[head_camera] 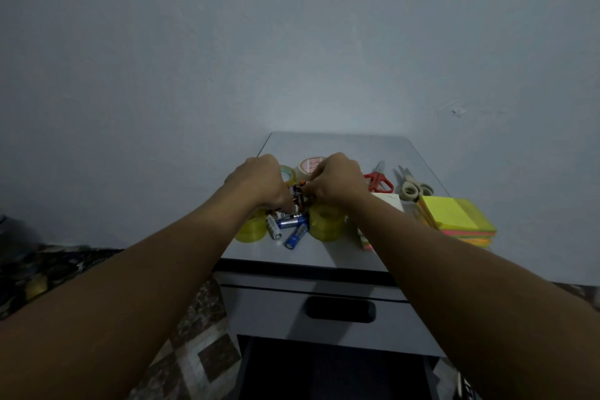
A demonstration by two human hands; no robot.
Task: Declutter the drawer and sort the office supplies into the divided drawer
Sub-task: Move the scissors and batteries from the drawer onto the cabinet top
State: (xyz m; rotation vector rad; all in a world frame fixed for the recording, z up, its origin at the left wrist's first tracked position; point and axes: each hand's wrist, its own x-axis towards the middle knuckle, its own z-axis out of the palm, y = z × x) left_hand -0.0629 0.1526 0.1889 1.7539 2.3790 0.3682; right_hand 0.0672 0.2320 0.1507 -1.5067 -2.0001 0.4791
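Note:
Office supplies lie on the grey cabinet top (341, 146). My left hand (259, 180) and my right hand (336, 178) meet over a small heap of batteries (290, 224), fingers curled down round a few dark batteries (299, 195) between them. Two yellow tape rolls (326, 221) (250, 230) flank the heap. A white tape roll with red print (308, 166) and a clear roll (289, 172) stand just behind my hands. Below, a drawer (324, 370) is pulled out; its inside is dark.
Red-handled scissors (378, 180) and grey-handled scissors (412, 187) lie to the right. Stacks of neon sticky notes (457, 217) and a white pad (388, 200) sit at the right edge. A shut drawer with a black handle slot (341, 310) is below the top. Patterned floor lies left.

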